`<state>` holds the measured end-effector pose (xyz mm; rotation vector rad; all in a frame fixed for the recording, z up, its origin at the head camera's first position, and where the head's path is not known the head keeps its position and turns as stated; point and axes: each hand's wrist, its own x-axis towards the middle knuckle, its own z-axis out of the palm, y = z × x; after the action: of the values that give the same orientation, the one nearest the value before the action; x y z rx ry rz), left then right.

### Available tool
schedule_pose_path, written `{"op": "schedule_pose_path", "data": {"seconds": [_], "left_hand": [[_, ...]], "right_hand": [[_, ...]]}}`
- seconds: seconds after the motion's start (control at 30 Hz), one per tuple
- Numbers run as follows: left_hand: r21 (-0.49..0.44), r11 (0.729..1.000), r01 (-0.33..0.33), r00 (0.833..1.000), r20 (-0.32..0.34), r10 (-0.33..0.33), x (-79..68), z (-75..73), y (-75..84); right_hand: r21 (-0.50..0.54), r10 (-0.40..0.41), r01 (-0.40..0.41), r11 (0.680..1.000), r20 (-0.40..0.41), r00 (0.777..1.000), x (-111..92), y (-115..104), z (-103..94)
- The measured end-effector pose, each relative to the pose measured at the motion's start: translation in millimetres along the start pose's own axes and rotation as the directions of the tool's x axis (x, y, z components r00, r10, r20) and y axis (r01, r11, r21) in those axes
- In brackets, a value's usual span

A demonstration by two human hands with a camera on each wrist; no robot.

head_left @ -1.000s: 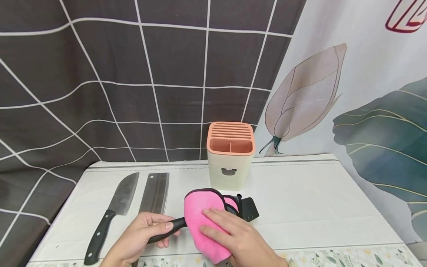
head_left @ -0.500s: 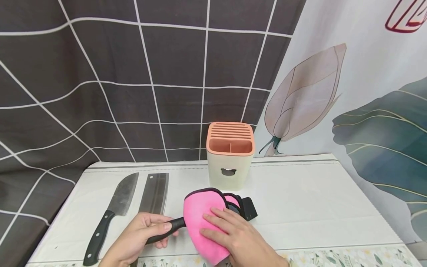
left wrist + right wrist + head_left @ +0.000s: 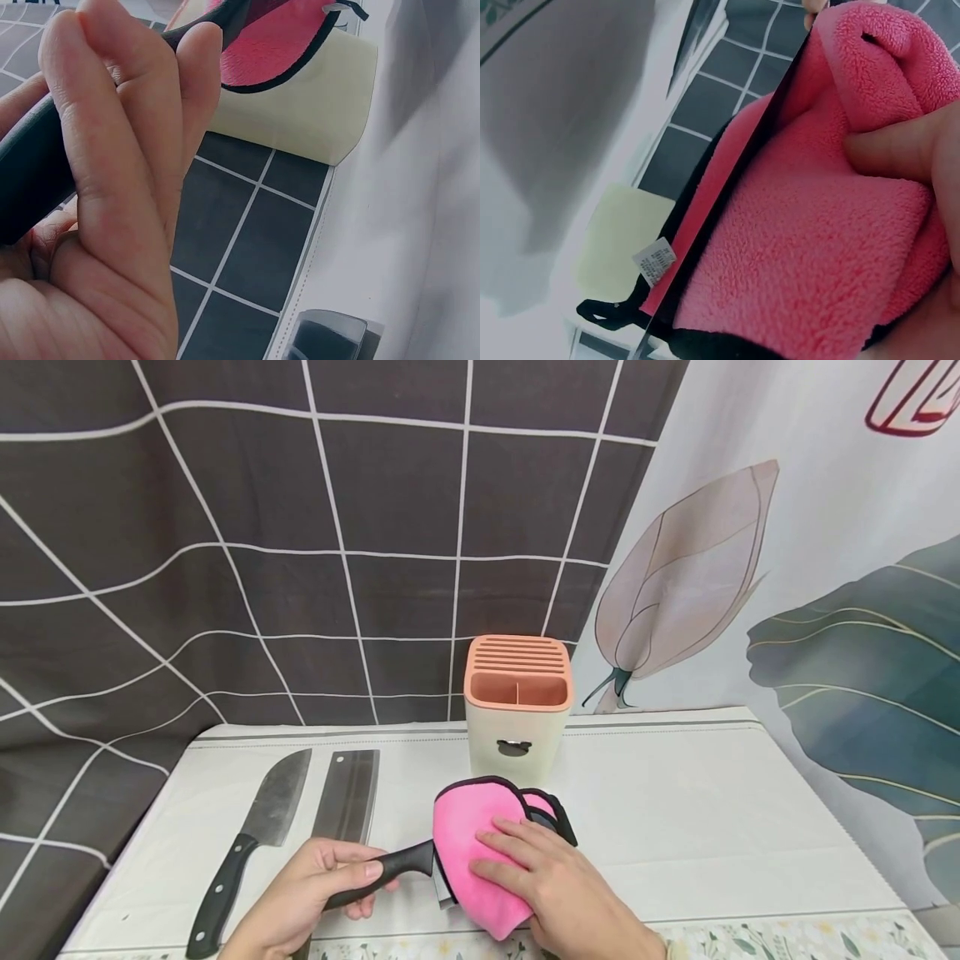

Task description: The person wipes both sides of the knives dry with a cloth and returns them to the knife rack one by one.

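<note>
My left hand (image 3: 311,889) grips the black handle of a kitchen knife (image 3: 386,870), its thumb along the top. A pink plush cloth (image 3: 476,843) with black edging is wrapped over the knife's blade, and only a strip of metal at the heel shows. My right hand (image 3: 558,885) holds the cloth around the blade from the right, fingers spread over its top. In the right wrist view the thumb presses into the folded cloth (image 3: 795,225), beside the thin line of the blade. Most of the blade is hidden by the cloth.
A cream knife block (image 3: 513,756) with an orange slotted top stands behind the cloth. On the left of the white table (image 3: 712,827) lie a broad knife (image 3: 277,797) with a black handle and a cleaver (image 3: 348,802), partly hidden by my left hand. A dark grid-patterned sheet hangs behind.
My right hand and the pink cloth have slid right, away from the handle, uncovering the blade's heel and covering more of its far end. My left hand stays nearly in place.
</note>
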<state>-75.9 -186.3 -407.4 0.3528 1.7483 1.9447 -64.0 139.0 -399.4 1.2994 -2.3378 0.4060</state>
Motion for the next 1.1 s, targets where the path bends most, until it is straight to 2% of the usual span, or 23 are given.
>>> {"op": "schedule_pose_path", "data": {"seconds": [0.27,0.47,0.67,0.8,1.0,1.1], "left_hand": [[-0.011,0.999,-0.034,0.999,0.017,0.035,-2.0,-1.5,-0.8],[-0.015,1.0,-0.026,1.0,0.014,0.026,-2.7,-2.2,-0.7],[-0.012,1.0,-0.022,0.999,0.025,0.022,-3.4,-3.6,0.6],[-0.02,0.999,-0.034,0.999,0.036,0.035,-3.7,-4.6,0.0],[-0.029,0.997,-0.071,0.996,0.048,0.072,-4.3,-6.2,-0.8],[-0.024,0.998,-0.053,0.998,0.04,0.054,-4.5,-6.8,-0.1]], "right_hand": [[-0.022,0.069,-0.068,0.997,0.047,0.997,-2,1,-5.6],[-0.016,0.121,-0.12,0.993,0.08,0.989,-4,4,-9.5],[0.007,0.132,-0.132,0.991,0.034,0.991,-6,12,-13.8],[-0.001,0.168,-0.168,0.986,0.0,0.986,-7,18,-17.4],[-0.014,0.201,-0.201,0.98,0.013,0.979,-10,22,-21.2],[-0.017,0.201,-0.201,0.979,0.009,0.979,-10,24,-22.6]]}}
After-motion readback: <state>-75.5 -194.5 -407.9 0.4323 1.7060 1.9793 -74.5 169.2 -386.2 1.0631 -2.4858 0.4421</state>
